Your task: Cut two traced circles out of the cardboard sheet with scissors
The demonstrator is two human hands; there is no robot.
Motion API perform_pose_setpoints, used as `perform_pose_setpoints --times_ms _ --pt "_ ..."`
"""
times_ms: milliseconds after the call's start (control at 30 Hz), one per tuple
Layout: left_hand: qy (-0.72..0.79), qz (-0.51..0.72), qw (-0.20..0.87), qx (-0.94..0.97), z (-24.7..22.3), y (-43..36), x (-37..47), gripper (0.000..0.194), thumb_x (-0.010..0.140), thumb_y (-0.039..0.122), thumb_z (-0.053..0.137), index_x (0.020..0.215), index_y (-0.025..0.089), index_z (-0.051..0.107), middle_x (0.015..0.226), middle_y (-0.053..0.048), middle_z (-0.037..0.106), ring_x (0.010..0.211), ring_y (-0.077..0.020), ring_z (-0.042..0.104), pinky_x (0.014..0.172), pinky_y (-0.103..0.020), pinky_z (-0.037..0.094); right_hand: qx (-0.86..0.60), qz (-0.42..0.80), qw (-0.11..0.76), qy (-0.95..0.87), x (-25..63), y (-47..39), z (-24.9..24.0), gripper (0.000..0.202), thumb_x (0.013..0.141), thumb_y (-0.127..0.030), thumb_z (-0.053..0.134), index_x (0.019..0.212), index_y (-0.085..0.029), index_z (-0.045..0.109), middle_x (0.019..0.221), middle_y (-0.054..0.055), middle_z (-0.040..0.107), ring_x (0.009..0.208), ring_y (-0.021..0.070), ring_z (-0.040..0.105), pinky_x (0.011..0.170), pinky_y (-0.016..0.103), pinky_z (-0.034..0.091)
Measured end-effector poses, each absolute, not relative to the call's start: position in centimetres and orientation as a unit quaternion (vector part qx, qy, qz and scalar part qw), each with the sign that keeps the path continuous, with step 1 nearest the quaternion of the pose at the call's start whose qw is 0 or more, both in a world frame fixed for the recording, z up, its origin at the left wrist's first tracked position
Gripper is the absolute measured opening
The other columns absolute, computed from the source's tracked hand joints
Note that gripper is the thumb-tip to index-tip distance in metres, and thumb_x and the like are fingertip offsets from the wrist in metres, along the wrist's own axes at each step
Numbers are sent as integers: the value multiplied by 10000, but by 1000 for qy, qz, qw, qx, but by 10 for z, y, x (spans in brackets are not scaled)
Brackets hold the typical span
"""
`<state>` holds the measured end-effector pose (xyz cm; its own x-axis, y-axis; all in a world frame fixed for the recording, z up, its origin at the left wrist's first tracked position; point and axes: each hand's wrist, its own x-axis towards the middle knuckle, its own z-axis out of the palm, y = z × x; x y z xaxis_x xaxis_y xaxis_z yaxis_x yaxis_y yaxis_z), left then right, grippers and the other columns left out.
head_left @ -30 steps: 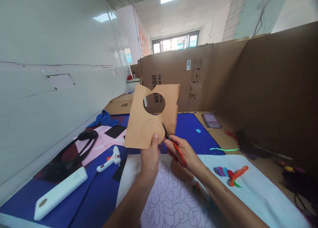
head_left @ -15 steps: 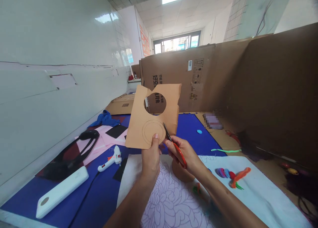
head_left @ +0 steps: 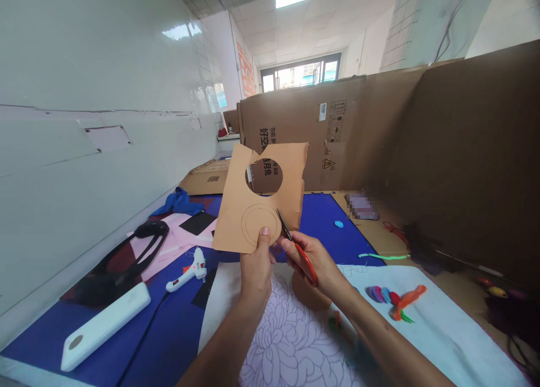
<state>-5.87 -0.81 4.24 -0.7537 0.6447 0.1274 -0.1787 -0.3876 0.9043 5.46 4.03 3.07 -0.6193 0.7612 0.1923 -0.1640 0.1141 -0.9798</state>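
Observation:
A tan piece of cardboard [head_left: 232,218] is held up in front of me, with a round hole cut through its upper part and a notch at its top edge. Two pencilled circles, one inside the other, are drawn below the hole. My left hand [head_left: 258,263] grips the bottom edge, its thumb on the drawn circles. In my right hand [head_left: 314,260] are red-handled scissors [head_left: 307,263], their dark blades pointing up at the right side of the outer circle. Whether the blades cut into the card there I cannot tell. Under my right wrist lies a brown round piece [head_left: 310,294], partly hidden.
White cloth with a flower line drawing [head_left: 287,342] covers the table's front. A glue gun [head_left: 189,271], a long white device [head_left: 105,325] and a black strap [head_left: 143,246] lie left. Coloured yarn bits [head_left: 407,302] lie right. Large cardboard panels [head_left: 379,128] stand behind.
Hardly anything differs. The cardboard's top has tipped very slightly, while both hands and the scissors keep their places.

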Motion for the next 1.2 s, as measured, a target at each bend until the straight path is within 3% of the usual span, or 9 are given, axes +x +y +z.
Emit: perform_pose_setpoints --times_ms 233,400,567,833,1200 --pt "489 793 266 248 43 -8 -60 546 717 617 876 974 160 726 840 -52 704 571 -127 541 435 -243 346 -236 617 366 -656 56 38 38 598 855 -804 691 857 -210 624 551 -71 472 410 84 320 381 235 247" --pt "499 788 254 256 39 -6 -63 533 741 618 863 988 162 741 847 -61 726 592 -141 567 464 -256 387 -256 635 344 -643 56 38 36 577 852 -780 712 867 -212 618 595 -61 532 411 82 392 363 211 298" --pt "520 776 232 272 34 -5 -66 432 819 552 821 1023 174 771 946 -93 774 690 -187 664 554 -293 490 -267 661 326 -621 54 38 32 586 866 -772 696 983 -200 654 629 -51 591 426 91 472 370 196 377" --pt "535 769 226 266 35 -5 -67 387 828 476 828 1102 203 798 1163 -146 797 974 -286 761 800 -404 619 -259 667 320 -620 57 40 33 544 868 -705 741 1067 -204 670 648 -55 611 430 89 493 372 186 393" --pt "544 761 231 267 33 -5 -70 390 800 479 835 1030 166 795 1069 -154 807 764 -242 747 560 -319 562 -253 656 333 -628 58 41 36 571 840 -730 751 1010 -191 669 633 -51 575 444 97 466 373 204 374"
